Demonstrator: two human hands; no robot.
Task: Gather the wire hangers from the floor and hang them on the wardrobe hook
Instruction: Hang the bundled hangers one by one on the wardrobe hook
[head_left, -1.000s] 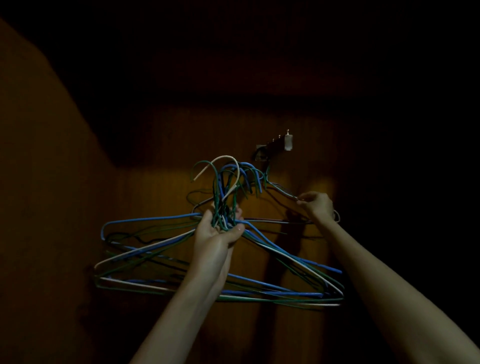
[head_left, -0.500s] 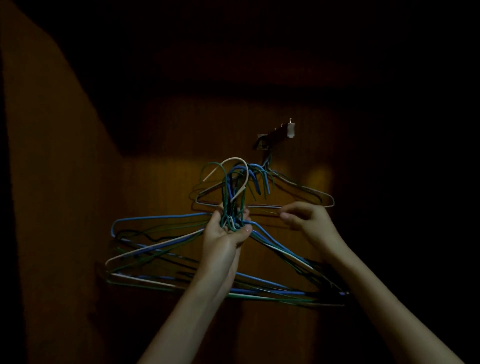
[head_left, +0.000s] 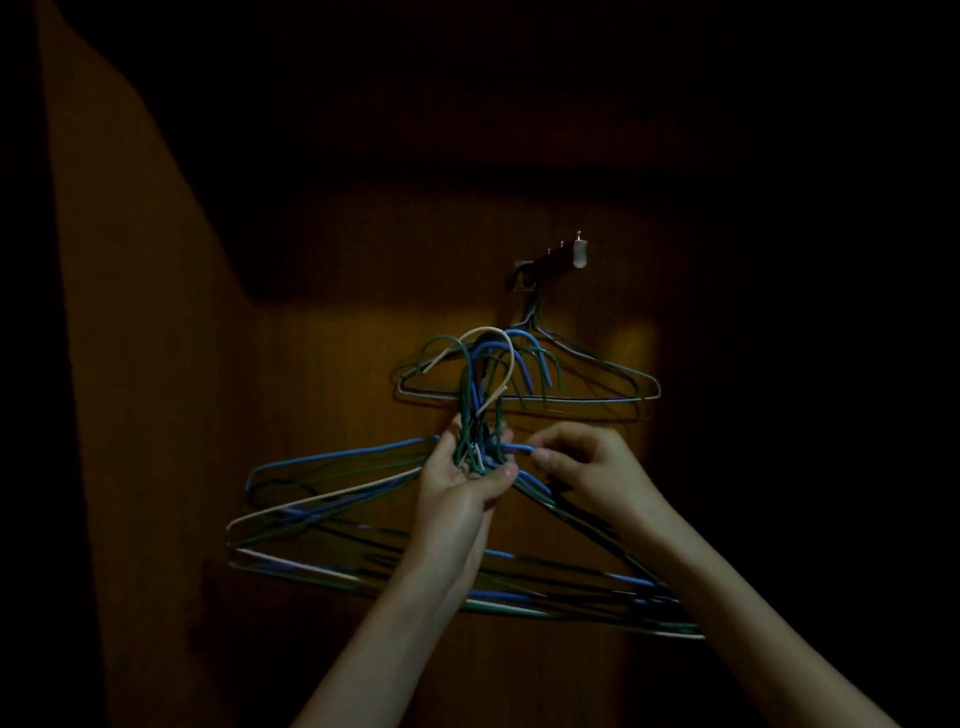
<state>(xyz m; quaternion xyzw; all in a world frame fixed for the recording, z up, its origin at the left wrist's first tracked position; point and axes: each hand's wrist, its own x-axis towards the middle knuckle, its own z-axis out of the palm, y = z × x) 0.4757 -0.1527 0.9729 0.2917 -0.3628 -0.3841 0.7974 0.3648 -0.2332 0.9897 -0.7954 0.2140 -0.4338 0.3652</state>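
My left hand (head_left: 457, 483) grips the necks of the bundle of wire hangers (head_left: 363, 525); my right hand (head_left: 582, 467) pinches one blue neck beside it. Tangled hooks could drag extras off toward the wardrobe hook (head_left: 550, 260) above.
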